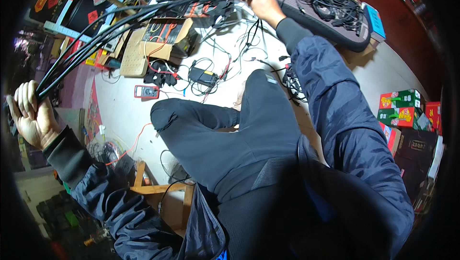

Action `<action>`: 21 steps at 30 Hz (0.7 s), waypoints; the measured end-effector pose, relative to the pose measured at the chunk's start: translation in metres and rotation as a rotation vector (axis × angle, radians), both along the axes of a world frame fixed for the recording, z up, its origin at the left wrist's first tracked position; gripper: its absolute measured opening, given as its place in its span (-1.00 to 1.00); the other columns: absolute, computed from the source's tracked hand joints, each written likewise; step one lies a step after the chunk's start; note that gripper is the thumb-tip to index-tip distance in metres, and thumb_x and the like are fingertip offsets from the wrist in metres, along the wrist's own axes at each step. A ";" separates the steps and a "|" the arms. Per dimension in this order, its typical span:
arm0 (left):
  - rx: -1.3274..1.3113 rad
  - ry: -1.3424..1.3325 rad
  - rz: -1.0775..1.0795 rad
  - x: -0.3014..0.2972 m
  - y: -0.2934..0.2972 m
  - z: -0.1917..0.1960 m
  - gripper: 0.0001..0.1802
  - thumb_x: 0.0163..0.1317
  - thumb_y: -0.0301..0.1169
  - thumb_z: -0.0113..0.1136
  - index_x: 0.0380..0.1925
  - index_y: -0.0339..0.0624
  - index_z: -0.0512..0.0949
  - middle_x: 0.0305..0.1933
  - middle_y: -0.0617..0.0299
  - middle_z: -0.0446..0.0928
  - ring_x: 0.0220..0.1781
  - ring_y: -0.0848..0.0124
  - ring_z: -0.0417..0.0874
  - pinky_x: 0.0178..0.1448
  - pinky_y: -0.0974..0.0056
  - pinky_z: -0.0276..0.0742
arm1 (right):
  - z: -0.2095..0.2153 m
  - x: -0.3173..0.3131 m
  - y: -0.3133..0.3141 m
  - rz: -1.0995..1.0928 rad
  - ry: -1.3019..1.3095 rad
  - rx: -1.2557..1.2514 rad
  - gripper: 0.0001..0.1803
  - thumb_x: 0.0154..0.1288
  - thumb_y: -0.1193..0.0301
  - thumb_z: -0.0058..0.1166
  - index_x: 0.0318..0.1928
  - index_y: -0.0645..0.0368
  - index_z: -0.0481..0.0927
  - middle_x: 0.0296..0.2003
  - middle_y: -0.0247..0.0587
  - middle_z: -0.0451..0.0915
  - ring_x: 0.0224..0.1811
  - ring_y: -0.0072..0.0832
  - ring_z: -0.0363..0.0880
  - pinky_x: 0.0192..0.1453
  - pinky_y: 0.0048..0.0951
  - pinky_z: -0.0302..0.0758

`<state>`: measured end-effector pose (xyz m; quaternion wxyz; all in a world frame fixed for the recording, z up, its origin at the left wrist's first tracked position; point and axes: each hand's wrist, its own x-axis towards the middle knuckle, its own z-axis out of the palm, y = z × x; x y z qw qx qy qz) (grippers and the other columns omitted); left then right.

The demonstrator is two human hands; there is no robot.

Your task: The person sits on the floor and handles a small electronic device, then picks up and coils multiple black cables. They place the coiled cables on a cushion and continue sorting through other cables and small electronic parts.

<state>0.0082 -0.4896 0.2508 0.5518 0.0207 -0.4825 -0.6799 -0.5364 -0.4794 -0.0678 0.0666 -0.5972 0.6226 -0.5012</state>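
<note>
A bundle of black cables point(143, 9) stretches between my two raised hands, bowing upward across the upper left. At the far left, my left hand point(32, 114) is closed round one end of it. My right hand point(265, 6), at the top middle, grips the other end, and loose cable ends dangle below it toward the white floor. Under the bundle stands an open cardboard box point(165, 39) with wires in it. A black power adapter point(203, 76) and a red multimeter point(146, 92) lie in front of my legs.
A dark padded cushion point(316, 13) at the upper right carries a heap of black cables point(335, 6). Green and red boxes point(399, 108) are stacked at the right. A wooden frame point(160, 189) stands by my left side. Tangled wires spread over the floor.
</note>
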 end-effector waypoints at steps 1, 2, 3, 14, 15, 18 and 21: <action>0.012 0.013 0.037 -0.003 0.004 0.000 -0.57 0.45 -0.54 0.01 -0.62 -0.02 0.14 -0.66 0.35 0.07 -0.66 0.52 0.00 -0.40 0.37 0.07 | 0.006 -0.002 -0.010 -0.035 -0.061 0.027 -0.80 0.35 0.34 0.24 -0.07 0.08 0.75 -0.34 0.08 0.70 -0.27 -0.08 0.73 -0.15 -0.21 0.58; 0.004 0.015 0.055 -0.006 0.007 0.000 -0.57 0.43 -0.55 0.01 -0.62 -0.02 0.14 -0.66 0.35 0.08 -0.67 0.52 0.01 -0.40 0.37 0.07 | 0.016 -0.006 -0.020 0.023 -0.040 -0.124 -0.81 0.33 0.40 0.19 -0.08 0.08 0.74 -0.31 0.08 0.71 -0.25 -0.07 0.73 -0.14 -0.22 0.58; 0.010 0.010 0.046 -0.008 0.010 -0.001 -0.57 0.42 -0.56 0.01 -0.62 -0.02 0.14 -0.66 0.35 0.09 -0.67 0.52 0.01 -0.40 0.37 0.07 | 0.025 -0.008 -0.026 0.008 -0.068 -0.144 -0.80 0.32 0.47 0.15 -0.09 0.08 0.74 -0.28 0.07 0.73 -0.24 -0.06 0.73 -0.12 -0.23 0.59; 0.074 -0.037 0.192 -0.060 -0.021 -0.068 -0.65 0.46 -0.47 0.13 -0.53 -0.10 0.26 -0.63 0.37 0.09 -0.67 0.54 0.04 -0.44 0.36 0.05 | -0.037 -0.048 -0.052 -0.119 0.042 -0.120 -0.79 0.29 0.49 0.15 -0.09 0.09 0.73 -0.22 0.03 0.74 -0.17 -0.04 0.72 -0.05 -0.21 0.61; 0.091 -0.030 0.176 -0.070 -0.026 -0.080 -0.67 0.47 -0.46 0.13 -0.50 -0.13 0.28 -0.63 0.37 0.09 -0.67 0.55 0.04 -0.45 0.36 0.04 | -0.060 -0.049 -0.048 -0.070 -0.001 0.000 -0.77 0.27 0.41 0.23 -0.06 0.13 0.72 -0.17 0.07 0.73 -0.10 -0.01 0.70 0.02 -0.18 0.60; 0.218 -0.037 0.231 -0.104 -0.041 -0.126 -0.68 0.49 -0.39 0.16 -0.49 -0.16 0.37 -0.67 0.41 0.09 -0.69 0.57 0.04 -0.48 0.37 0.02 | -0.119 -0.036 -0.032 -0.122 0.235 0.474 -0.25 0.09 0.10 0.48 0.22 0.24 0.54 0.03 0.27 0.63 0.13 0.10 0.61 0.24 -0.12 0.52; 0.294 -0.048 0.192 -0.146 -0.058 -0.193 -0.62 0.52 -0.32 0.12 -0.55 -0.11 0.43 -0.73 0.47 0.07 -0.72 0.59 0.02 -0.50 0.38 0.01 | -0.155 -0.029 -0.007 -0.020 0.176 0.655 0.01 0.03 0.06 0.52 0.40 0.30 0.36 0.16 0.31 0.55 0.29 0.07 0.50 0.39 -0.14 0.42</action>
